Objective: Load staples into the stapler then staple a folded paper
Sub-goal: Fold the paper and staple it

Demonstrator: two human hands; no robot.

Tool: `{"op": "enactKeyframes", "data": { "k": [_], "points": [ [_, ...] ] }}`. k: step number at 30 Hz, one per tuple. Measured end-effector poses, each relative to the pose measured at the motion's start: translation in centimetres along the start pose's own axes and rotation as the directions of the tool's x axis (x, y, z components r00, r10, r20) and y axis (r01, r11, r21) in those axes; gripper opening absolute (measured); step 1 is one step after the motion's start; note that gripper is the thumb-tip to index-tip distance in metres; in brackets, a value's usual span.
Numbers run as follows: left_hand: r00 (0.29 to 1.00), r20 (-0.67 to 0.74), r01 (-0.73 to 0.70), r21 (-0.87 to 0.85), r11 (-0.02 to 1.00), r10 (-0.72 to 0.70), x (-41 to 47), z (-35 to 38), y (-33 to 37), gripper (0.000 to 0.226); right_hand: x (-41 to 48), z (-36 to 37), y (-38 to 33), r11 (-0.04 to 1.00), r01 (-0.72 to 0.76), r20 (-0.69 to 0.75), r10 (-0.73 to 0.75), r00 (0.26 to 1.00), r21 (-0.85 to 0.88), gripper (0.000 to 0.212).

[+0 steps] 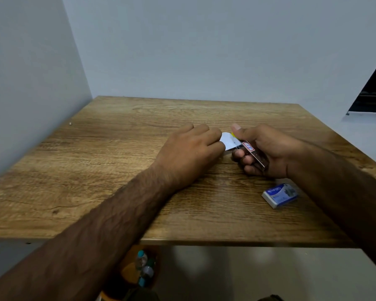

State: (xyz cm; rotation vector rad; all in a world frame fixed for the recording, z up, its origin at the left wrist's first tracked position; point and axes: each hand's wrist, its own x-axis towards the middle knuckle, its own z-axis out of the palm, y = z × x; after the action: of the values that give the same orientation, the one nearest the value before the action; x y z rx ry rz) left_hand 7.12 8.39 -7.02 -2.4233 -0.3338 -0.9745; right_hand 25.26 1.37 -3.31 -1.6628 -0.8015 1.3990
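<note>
The table [109, 170] was a square slab of wood-grain laminate, brown and streaky, pushed into a corner of plain pale walls [204, 51]. On it, toward the near right, lay the staple box [280, 195], a small flat carton in blue and white with print on its top face, sitting just beside the right forearm and apart from both hands. Up at the middle, the action: the right hand [267, 151] was wrapped tight around the stapler [253, 154], a slim metal bar with a shiny dimpled top and a red-edged label near its front, a dab of yellow showing at the nose. Fingers curled underneath, thumb stretched out along the top toward the front end, so the grip was fully clamped on the tool. The folded paper [229, 143], white and smooth with a rounded outline, sat between the two hands, its right edge tucked into the stapler's mouth. The left hand [191, 152] lay knuckles-up, low over the table, its fingertips drawn together on the paper's left edge (the pinch itself was hidden beneath the knuckles, though the sheet ran straight into it). So paper and stapler met right there in the narrow gap between the hands, slightly right of the table's centre. Below the table's front edge, blurred bottles [144, 269] stood on something orange.
</note>
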Motion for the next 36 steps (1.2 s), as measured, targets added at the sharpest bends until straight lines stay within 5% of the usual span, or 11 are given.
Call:
{"op": "enactKeyframes", "data": {
  "k": [8, 25, 36],
  "points": [
    [1.000, -0.004, -0.007, 0.000, 1.000, 0.007, 0.0, 0.0, 0.0, 0.019, 0.2, 0.2, 0.3, 0.999, 0.031, -0.030, -0.030, 0.999, 0.016, 0.017],
    [0.999, 0.039, 0.036, -0.068, 0.997, -0.033, -0.1, -0.1, 0.0, 0.016, -0.6, 0.0, 0.0, 0.999, 0.007, 0.076, -0.005, 0.997, -0.031, 0.045],
    [0.955, 0.190, 0.279, -0.332, 0.901, -0.226, -0.8, 0.6, -1.2, 0.018, -2.3, 0.7, 1.0, 0.974, 0.019, 0.027, -0.014, 1.000, -0.224, 0.055]
  ]
}}
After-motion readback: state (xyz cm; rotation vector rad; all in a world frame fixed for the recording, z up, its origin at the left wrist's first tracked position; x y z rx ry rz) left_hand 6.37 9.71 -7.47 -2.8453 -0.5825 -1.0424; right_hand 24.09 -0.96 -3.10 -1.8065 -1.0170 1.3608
